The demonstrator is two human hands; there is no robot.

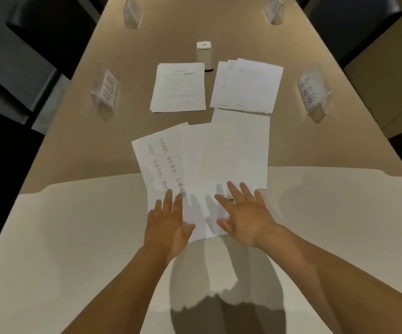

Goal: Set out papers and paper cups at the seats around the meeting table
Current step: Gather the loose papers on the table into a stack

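Fingers first: the left hand [168,220] lies flat with fingers straight and loose, pressing the near corner of the fanned sheets [195,165], gripping nothing. The right hand [245,213] is spread wide, palm down on the same fan, also holding nothing. That fan sits at the near end of the tabletop [315,150], overlapping the pale near section, the left sheet tilted and showing large print.

Beyond it, toward the middle, lie a printed stack [178,89] and a looser stack [247,85], just apart. Behind them stands a small white device [204,56]. Clear name stands [107,91] mark the side edges.

The risk, I'd say: sliding palms could drag several sheets together or push the fan into the stacks, muddling the sets.

No paper cups are in sight. The far stands are cut off, and the fine print is unreadable.
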